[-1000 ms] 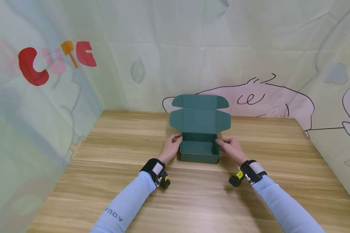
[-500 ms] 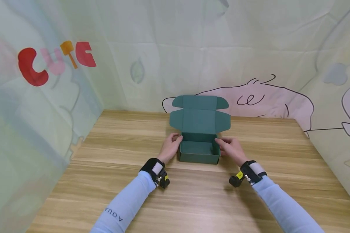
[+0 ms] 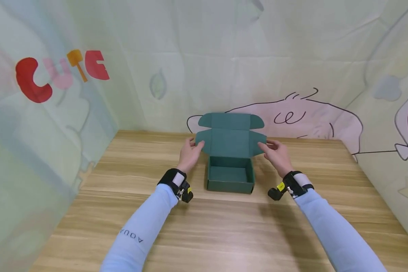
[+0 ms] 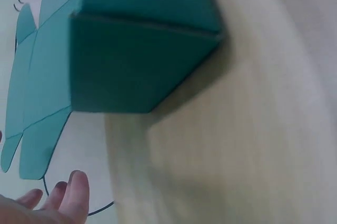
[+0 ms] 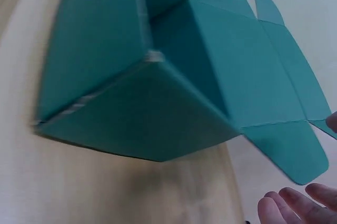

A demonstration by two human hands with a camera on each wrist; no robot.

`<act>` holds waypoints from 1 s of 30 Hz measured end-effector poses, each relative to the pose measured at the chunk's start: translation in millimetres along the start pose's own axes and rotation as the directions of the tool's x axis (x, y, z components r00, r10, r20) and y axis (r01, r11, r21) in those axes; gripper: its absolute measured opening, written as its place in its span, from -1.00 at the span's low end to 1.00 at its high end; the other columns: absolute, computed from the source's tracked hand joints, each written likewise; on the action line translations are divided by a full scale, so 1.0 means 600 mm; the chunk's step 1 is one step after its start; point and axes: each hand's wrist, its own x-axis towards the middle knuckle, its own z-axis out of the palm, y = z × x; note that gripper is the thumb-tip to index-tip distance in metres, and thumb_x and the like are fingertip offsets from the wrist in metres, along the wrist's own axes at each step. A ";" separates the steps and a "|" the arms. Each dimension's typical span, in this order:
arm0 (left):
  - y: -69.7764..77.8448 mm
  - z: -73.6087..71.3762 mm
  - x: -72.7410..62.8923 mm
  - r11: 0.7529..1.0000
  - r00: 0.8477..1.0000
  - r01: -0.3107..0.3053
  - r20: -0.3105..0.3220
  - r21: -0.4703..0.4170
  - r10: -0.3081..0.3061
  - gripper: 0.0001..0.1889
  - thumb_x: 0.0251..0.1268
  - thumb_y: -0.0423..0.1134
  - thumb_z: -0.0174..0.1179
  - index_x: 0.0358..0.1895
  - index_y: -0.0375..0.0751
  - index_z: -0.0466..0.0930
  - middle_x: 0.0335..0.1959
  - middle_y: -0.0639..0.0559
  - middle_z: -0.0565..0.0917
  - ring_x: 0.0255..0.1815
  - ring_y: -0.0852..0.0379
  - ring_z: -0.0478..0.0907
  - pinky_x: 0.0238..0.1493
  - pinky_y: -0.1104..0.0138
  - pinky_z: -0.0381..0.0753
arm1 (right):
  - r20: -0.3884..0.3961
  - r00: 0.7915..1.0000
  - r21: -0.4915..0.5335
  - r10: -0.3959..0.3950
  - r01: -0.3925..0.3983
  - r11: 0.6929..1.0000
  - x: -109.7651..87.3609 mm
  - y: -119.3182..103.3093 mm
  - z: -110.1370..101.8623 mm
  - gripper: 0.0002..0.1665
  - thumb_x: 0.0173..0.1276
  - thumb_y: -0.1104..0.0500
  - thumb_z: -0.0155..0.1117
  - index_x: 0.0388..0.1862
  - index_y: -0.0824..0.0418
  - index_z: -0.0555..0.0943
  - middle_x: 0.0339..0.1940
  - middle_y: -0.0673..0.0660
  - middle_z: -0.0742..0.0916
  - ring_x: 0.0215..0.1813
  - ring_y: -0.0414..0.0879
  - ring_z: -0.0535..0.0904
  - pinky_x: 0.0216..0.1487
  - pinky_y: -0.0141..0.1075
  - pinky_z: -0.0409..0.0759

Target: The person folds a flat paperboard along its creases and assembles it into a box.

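Fingers of the left hand [image 3: 189,155] spread and lightly bent, parted from the thumb and gripping nothing; in the left wrist view they appear just beyond the left side flap [image 3: 205,136]. Fingers of the right hand [image 3: 279,156] likewise spread, bracketing the right side flap [image 3: 256,136] without a pinch. In the head view each thumb overlaps its flap; whether either thumb touches cannot be told. Both hands are raised beside the lid [image 3: 230,142], reaching forward, with the wrists lower and farther out. The green box [image 3: 229,186] sits upright on the wood-grained desk [image 3: 224,234], between and nearer the person than the hands, its lid standing up at the back with the front flap [image 3: 230,121] uppermost. Each wrist bears a black band and a small camera. The forearms, in light-blue sleeves, converge from the lower corners toward the box; dark lettering marks the left sleeve [image 3: 139,223]. Beyond the desk hangs a pale printed backdrop [image 3: 204,60], with colored letters at left and a line-drawn pink figure behind the lid.
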 end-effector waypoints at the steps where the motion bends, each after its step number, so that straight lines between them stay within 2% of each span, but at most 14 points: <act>1: 0.004 -0.002 0.005 1.000 1.000 -0.003 0.002 0.001 0.003 -0.32 0.41 0.04 0.01 0.46 -0.24 0.11 0.36 -0.29 0.35 0.32 -0.16 0.38 0.30 0.04 0.38 | -0.011 1.000 -0.016 0.000 -0.001 1.000 0.004 -0.004 0.000 -0.08 0.39 -0.24 0.11 0.46 0.36 0.19 0.39 0.38 0.40 0.35 0.19 0.40 0.28 -0.06 0.47; 8: 0.017 -0.002 0.031 0.999 1.000 0.006 -0.006 0.044 -0.006 -0.32 0.36 -0.01 0.10 0.45 -0.24 0.16 0.36 -0.28 0.38 0.35 -0.15 0.35 0.30 0.06 0.38 | -0.061 0.998 -0.144 0.000 -0.008 0.990 0.023 -0.027 0.002 -0.16 0.38 -0.18 0.14 0.42 0.36 0.28 0.36 0.38 0.45 0.35 0.22 0.37 0.30 0.04 0.42; 15: 0.006 0.011 0.041 0.997 1.000 -0.014 0.011 0.080 0.013 -0.41 0.36 -0.09 0.12 0.37 -0.30 0.26 0.32 -0.24 0.43 0.32 -0.12 0.39 0.29 0.09 0.40 | -0.037 0.999 -0.157 -0.002 -0.003 0.988 0.034 -0.033 0.009 -0.23 0.39 -0.08 0.19 0.39 0.39 0.32 0.39 0.40 0.41 0.38 0.25 0.32 0.34 0.09 0.36; 20: -0.001 0.017 0.045 0.994 0.998 -0.063 0.028 0.092 0.060 -0.49 0.38 -0.15 0.11 0.31 -0.30 0.32 0.26 -0.21 0.48 0.29 -0.11 0.42 0.28 0.08 0.41 | -0.025 1.000 -0.173 -0.008 0.003 0.985 0.036 -0.035 0.013 -0.32 0.42 0.01 0.17 0.37 0.39 0.35 0.35 0.38 0.44 0.31 0.22 0.39 0.31 0.08 0.40; 24: -0.001 0.020 0.046 0.991 0.996 -0.085 0.027 0.105 0.083 -0.59 0.40 -0.18 0.09 0.23 -0.27 0.39 0.17 -0.17 0.54 0.18 -0.06 0.47 0.19 0.10 0.47 | -0.042 0.999 -0.192 -0.022 0.013 0.981 0.038 -0.036 0.014 -0.41 0.43 0.13 0.13 0.35 0.40 0.38 0.29 0.40 0.49 0.20 0.21 0.45 0.24 0.05 0.48; 30: 0.007 0.026 0.046 0.983 0.991 -0.133 0.009 0.130 0.133 -0.76 0.41 -0.25 0.08 0.05 -0.26 0.49 0.01 -0.14 0.60 0.00 0.00 0.51 0.05 0.13 0.53 | -0.058 0.996 -0.219 -0.063 0.049 0.974 0.041 -0.037 0.015 -0.47 0.43 0.21 0.10 0.32 0.42 0.40 0.25 0.42 0.53 0.17 0.22 0.54 0.17 0.02 0.54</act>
